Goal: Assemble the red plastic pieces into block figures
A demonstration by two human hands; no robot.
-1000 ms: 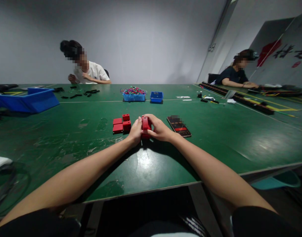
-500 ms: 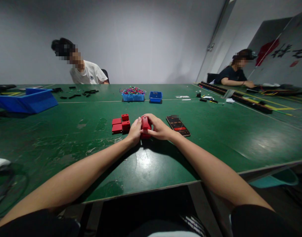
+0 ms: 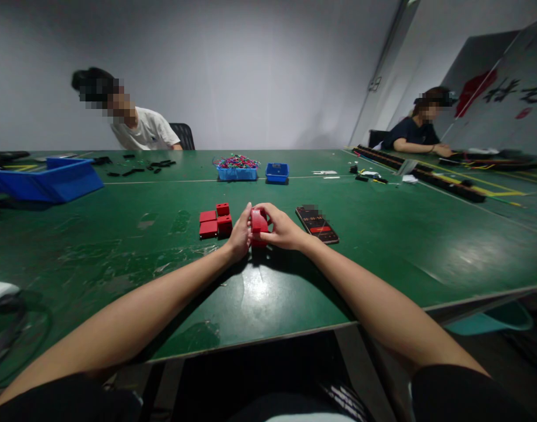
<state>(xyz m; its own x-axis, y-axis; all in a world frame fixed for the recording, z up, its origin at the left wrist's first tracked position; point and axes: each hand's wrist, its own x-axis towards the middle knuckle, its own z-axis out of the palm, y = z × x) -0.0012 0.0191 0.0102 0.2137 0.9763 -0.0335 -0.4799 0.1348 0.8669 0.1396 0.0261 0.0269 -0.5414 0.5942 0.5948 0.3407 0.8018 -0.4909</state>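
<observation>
Both hands clamp one small red plastic block mid-table on the green table, toward the near edge. Left hand and right hand have fingers curled shut on it. Long axis runs near-to-far edge; which end leads is hidden. Loose red blocks just left, black phone right.

On the table, the left hand and right hand clasp one block between them; loose blocks sit just left of it, a phone lies just right. Behind these, mid-table, a parts bin stands left of a smaller bin; a large bin far left
</observation>
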